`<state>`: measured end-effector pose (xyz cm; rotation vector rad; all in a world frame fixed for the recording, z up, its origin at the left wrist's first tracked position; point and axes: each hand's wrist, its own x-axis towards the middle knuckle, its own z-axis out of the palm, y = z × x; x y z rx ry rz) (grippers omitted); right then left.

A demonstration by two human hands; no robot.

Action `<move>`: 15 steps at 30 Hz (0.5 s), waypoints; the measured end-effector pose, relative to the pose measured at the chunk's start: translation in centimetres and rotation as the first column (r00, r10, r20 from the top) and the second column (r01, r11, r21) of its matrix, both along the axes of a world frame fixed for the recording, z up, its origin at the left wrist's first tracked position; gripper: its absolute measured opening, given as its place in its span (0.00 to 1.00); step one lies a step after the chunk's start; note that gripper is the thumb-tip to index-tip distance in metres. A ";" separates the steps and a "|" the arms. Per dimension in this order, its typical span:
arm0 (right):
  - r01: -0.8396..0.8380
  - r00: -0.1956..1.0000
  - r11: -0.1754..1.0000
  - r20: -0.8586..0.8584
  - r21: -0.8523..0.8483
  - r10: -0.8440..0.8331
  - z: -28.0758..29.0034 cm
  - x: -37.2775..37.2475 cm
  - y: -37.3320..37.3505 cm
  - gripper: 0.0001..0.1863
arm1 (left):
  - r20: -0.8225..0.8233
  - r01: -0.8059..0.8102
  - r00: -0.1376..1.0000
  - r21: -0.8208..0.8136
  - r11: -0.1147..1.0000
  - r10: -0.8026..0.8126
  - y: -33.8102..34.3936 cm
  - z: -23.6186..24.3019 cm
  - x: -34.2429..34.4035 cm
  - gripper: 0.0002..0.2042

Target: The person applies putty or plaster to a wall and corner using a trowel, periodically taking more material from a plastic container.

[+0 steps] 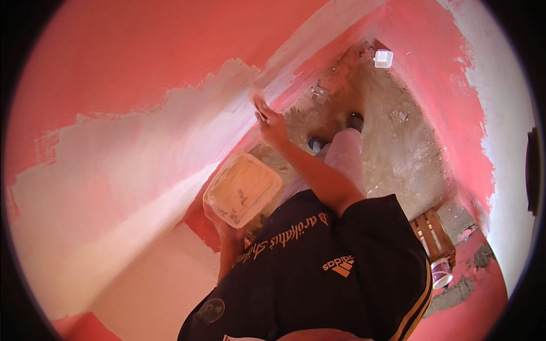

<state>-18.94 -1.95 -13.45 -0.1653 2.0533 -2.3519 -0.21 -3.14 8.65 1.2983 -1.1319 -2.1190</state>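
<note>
My right hand (273,126) is closed around the handle of a paintbrush (257,94), whose head is smeared by motion. The brush is up at the wall, near the ragged edge where whitish paint (136,153) meets the red-pink coat (136,51). Below and to the left, my left hand (228,229) supports a pale rectangular tub (243,190) from its side and underneath. Its inside looks coated in a light peach tone with darker marks. Most of the left fingers are hidden by the tub.
A stained, dusty floor (398,153) runs between two walls. A small white container (383,58) stands in the far corner. At the lower right are a wooden slatted crate (432,233) and a white and purple bucket (441,273). The right wall (455,85) is part pink, part white.
</note>
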 end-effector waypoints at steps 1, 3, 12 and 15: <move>-0.015 0.999 1.000 -0.042 0.024 0.016 0.1 0.7 0.8 0.21 | -0.003 -0.024 1.000 -0.004 1.000 0.024 -0.1 0.4 -0.1 0.28; -0.110 0.987 0.980 0.137 0.168 0.087 0.0 -1.8 4.8 0.19 | -0.004 -0.022 1.000 -0.056 0.998 0.021 -0.6 0.7 0.0 0.27; -0.072 0.989 0.989 0.134 0.127 0.055 2.5 -0.5 0.3 0.19 | 0.125 0.132 0.988 -0.357 0.925 -0.093 -0.9 1.0 0.0 0.26; -0.351 0.935 0.918 0.011 0.183 0.355 -2.8 3.5 3.6 0.16 | 0.110 0.149 0.987 -0.383 0.912 -0.115 -1.0 1.5 -0.4 0.25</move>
